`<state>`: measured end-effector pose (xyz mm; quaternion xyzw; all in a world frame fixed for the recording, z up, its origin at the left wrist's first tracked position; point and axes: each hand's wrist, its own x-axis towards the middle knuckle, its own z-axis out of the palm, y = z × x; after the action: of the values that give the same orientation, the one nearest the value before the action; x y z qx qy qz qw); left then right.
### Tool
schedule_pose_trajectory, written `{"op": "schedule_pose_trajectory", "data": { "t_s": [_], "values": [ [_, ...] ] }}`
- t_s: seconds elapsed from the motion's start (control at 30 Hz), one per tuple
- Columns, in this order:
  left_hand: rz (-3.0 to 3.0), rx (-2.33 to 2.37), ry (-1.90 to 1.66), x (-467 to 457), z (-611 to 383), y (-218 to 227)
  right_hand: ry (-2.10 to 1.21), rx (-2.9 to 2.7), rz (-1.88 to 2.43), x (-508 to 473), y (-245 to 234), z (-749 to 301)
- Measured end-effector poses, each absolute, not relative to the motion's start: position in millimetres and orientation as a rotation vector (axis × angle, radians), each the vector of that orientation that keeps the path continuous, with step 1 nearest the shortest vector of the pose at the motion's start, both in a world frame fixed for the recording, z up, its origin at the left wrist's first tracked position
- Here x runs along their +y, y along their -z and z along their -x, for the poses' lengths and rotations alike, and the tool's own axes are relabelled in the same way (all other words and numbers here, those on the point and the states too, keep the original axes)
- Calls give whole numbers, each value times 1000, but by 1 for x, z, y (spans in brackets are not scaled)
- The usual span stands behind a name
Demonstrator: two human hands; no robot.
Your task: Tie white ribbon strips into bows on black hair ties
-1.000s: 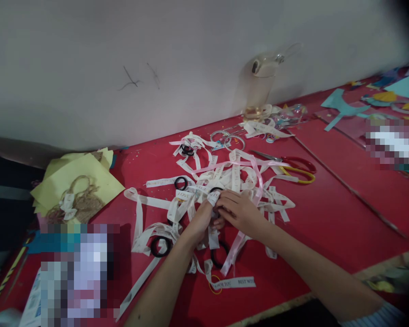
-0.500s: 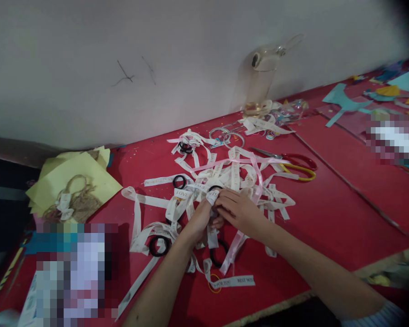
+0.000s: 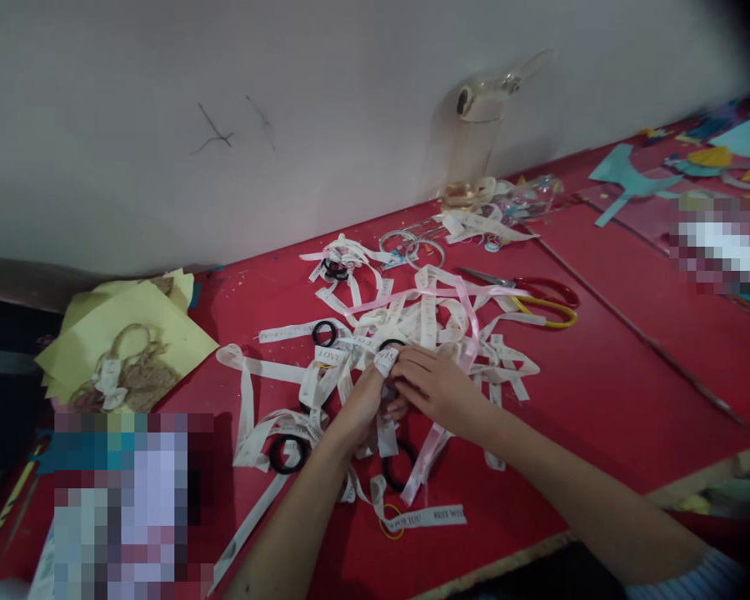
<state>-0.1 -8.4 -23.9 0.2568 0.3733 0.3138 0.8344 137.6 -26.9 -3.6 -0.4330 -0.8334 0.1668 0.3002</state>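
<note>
My left hand [image 3: 363, 402] and my right hand [image 3: 436, 386] meet over a heap of printed white ribbon strips [image 3: 375, 350] on the red table [image 3: 600, 392]. Both are closed in a pinch on one white ribbon piece [image 3: 386, 361], which is folded over at the fingertips beside a black hair tie [image 3: 392, 343]. Its tail hangs down below the hands. More black hair ties [image 3: 286, 454] lie among the strips near my left forearm. A pink ribbon [image 3: 468, 312] runs through the pile just beyond my right hand.
Red-and-yellow scissors [image 3: 541, 302] lie right of the pile. A clear bottle [image 3: 475, 133] stands against the white wall. Yellow paper sheets [image 3: 128, 350] with jute twine sit at left. A thin stick [image 3: 631, 329] crosses the table at right, with coloured paper scraps [image 3: 625, 179] beyond.
The hands stay pinched on the same ribbon piece. The view has shifted slightly, so everything sits a little further left and higher in the picture.
</note>
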Motion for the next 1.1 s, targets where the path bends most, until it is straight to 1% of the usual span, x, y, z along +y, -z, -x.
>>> {"op": "schedule_pose_trajectory", "data": {
  "t_s": [0.73, 0.93, 1.1],
  "values": [
    [-547, 864, -683, -7, -1, 22, -425, -2186, 1138, -27, 5, -137],
    [-584, 911, -663, -7, 1, 17, -426, -2182, 1078, -30, 3, -136],
    [-599, 813, -667, -6, 3, 7, -471, -2202, 1016, -33, -1, -137]
  ]
}}
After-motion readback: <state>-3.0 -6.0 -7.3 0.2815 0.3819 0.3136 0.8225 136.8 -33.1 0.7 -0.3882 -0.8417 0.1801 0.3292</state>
